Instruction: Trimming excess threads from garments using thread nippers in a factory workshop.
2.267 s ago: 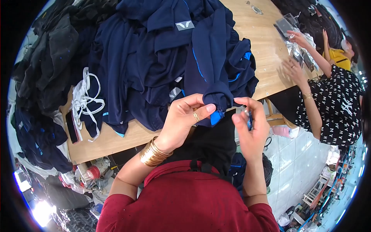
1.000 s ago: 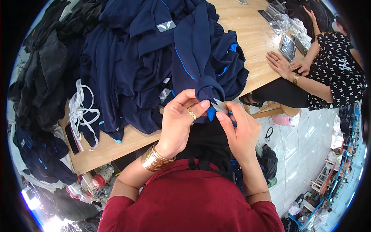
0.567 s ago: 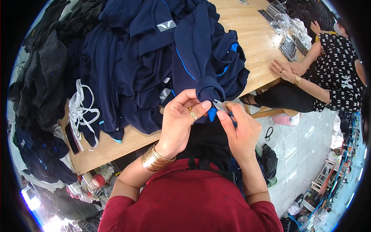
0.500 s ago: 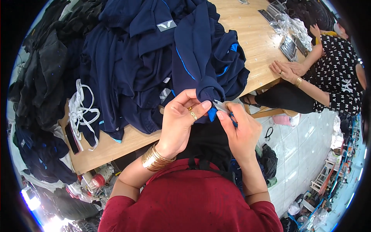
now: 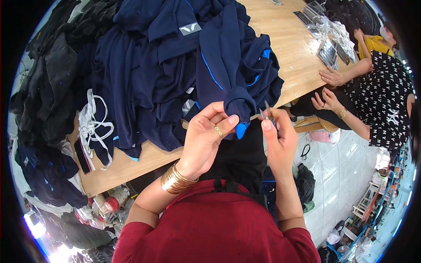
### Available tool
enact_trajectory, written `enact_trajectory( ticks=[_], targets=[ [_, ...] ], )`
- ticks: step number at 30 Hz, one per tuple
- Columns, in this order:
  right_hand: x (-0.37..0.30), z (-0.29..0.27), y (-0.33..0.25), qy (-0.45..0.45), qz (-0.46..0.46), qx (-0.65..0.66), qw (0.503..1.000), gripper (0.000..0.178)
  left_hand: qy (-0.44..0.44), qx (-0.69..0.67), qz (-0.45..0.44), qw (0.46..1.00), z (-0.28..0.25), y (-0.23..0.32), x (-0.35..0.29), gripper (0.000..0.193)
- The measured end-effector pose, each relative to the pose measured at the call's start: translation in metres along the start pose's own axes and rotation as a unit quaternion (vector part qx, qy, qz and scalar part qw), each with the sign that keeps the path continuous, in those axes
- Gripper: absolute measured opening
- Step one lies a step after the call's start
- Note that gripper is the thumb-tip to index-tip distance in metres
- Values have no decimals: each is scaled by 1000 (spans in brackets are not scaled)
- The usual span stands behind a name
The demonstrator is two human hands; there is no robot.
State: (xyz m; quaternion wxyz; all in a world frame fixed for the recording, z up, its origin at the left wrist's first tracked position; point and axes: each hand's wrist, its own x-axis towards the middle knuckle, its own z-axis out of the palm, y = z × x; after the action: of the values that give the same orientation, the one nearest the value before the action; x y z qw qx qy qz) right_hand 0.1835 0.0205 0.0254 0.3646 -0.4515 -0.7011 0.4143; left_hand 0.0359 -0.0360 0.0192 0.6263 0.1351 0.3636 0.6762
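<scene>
The left hand (image 5: 205, 135) pinches the navy garment (image 5: 239, 101); the right hand (image 5: 281, 136), just beside, curls its fingers around small snips (image 5: 262, 114).

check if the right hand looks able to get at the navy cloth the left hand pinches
Likely yes: the right hand holds snips just beside the navy cloth, with nothing visible between them.

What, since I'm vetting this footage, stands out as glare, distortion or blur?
All in the head view: a bright light burns out the lower left; the tiled floor carries pale reflections; the fisheye bends edges toward the rim; the left hand gripping the navy garment looks clear, while the snips in the right hand look slightly soft, perhaps from motion.
</scene>
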Motion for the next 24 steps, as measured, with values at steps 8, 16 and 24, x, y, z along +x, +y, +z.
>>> enact_trajectory(
  ticks=[8, 16, 24],
  targets=[
    [0, 4, -15, 0, -19, 106, 994, 20, 8, -14, -7, 1000, -6, 3, -3, 13],
    [-4, 22, -20, -20, -20, 45, 999, 14, 32, 30, 32, 999, -10, -3, -4, 18],
    [1, 2, -31, -73, 147, 368, 915, 8, 25, 39, 36, 998, -7, 0, -4, 18]
  ],
)
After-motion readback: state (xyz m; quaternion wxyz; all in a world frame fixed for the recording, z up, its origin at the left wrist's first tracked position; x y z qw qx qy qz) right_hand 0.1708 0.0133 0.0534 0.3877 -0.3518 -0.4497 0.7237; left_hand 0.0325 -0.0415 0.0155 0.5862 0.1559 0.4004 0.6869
